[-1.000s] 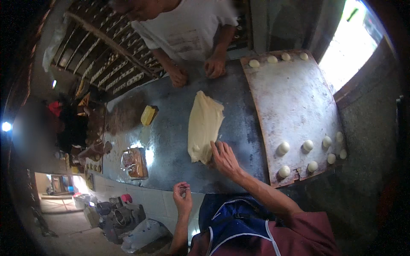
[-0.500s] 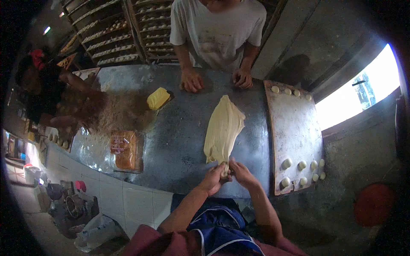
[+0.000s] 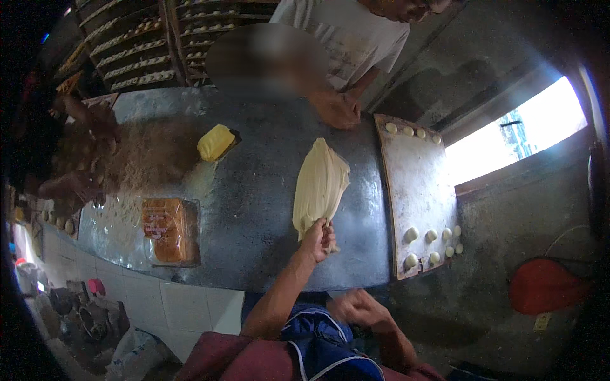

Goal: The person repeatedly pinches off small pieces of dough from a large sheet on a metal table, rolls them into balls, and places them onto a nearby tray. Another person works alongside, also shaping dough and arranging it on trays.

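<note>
A long, pale sheet of dough lies stretched over the dark metal tabletop, narrowing toward me. My left hand is closed around its near end, and a small bit of dough pokes out below the fingers. Drawn back by the table's near edge, my right hand hovers in front of my blue apron. Its fingers look curled but are smeared by motion, so whether anything is in them I cannot make out.
Right of the dough stands a board with several round dough balls. To the left lie a yellow block and packaged bread. A person in a white shirt stands opposite. Another person's hands work at the floury left end.
My right hand has left the dough and come back toward my body. My left hand still grips the dough's near end. The person opposite has shifted and leaned, with a blurred patch beside them.
</note>
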The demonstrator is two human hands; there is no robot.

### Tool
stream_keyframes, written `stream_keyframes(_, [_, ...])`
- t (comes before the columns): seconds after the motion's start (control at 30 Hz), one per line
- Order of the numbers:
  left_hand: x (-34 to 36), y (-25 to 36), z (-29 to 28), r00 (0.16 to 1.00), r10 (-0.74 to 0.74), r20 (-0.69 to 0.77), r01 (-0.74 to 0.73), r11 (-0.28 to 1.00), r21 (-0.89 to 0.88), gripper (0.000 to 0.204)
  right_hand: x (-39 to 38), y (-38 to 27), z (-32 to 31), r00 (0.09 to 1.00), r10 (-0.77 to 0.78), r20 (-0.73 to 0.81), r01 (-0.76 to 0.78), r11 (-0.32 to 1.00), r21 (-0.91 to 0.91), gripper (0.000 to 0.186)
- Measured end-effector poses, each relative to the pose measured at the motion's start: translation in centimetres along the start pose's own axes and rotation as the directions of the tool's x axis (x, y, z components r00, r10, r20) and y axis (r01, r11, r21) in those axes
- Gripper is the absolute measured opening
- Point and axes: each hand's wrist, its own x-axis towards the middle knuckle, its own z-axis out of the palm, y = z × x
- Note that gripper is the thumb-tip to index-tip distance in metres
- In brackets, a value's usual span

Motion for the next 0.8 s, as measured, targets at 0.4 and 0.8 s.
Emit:
stream_keyframes(0.4, [-13.4,-0.9,0.7,0.955,0.291,0.060,0.131,-0.592,0.795,0.037,20.9,9.0,-2.1,0.993,-0.118,0.019,0.117,0.924,-0.365,0.023])
stream_keyframes(0.8, [-16.5,7.2,-12.1,0.599,0.564,0.567,0.014,-0.716,0.698,0.054,-0.4,12.2,-7.7,0.885,-0.280,-0.371,-0.268,0.344,-0.900,0.059])
